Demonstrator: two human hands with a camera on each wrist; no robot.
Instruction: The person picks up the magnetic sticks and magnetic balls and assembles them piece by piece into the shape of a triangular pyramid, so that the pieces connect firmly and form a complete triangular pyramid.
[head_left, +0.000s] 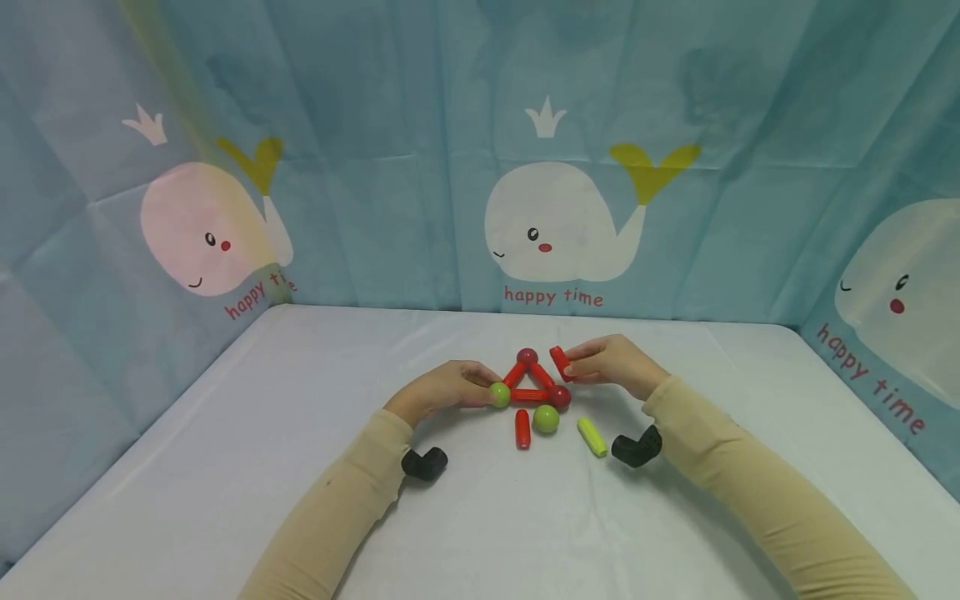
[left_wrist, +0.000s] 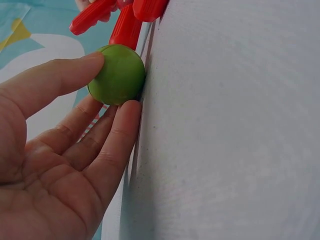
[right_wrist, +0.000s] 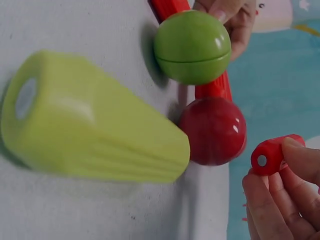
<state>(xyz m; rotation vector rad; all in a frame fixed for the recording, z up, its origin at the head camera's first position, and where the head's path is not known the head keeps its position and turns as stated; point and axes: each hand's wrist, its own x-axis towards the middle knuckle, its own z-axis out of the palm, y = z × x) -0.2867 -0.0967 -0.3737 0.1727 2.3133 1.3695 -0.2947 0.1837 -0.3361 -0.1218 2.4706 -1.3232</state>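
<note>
My left hand [head_left: 448,388] pinches a green ball [left_wrist: 119,75] between thumb and fingertips. That ball is the left corner of a flat triangle, whose sides are red rods [head_left: 529,395] and whose other corners are a dark red ball [head_left: 527,357] at the far end and a second dark red ball [head_left: 559,397] on the right. Just right of the triangle, my right hand [head_left: 621,367] holds a separate red rod [right_wrist: 272,156], lifted off the table; a round silvery spot shows on its end. In the head view, fingers partly cover this rod.
Nearer than the triangle lie a loose red rod [head_left: 522,429], another green ball [head_left: 546,419] and a yellow-green rod [head_left: 592,437]. All rest on a white-covered table [head_left: 525,533]. Behind it hangs a blue curtain [head_left: 390,225] with whale prints. Black wrist cameras sit under both sleeves.
</note>
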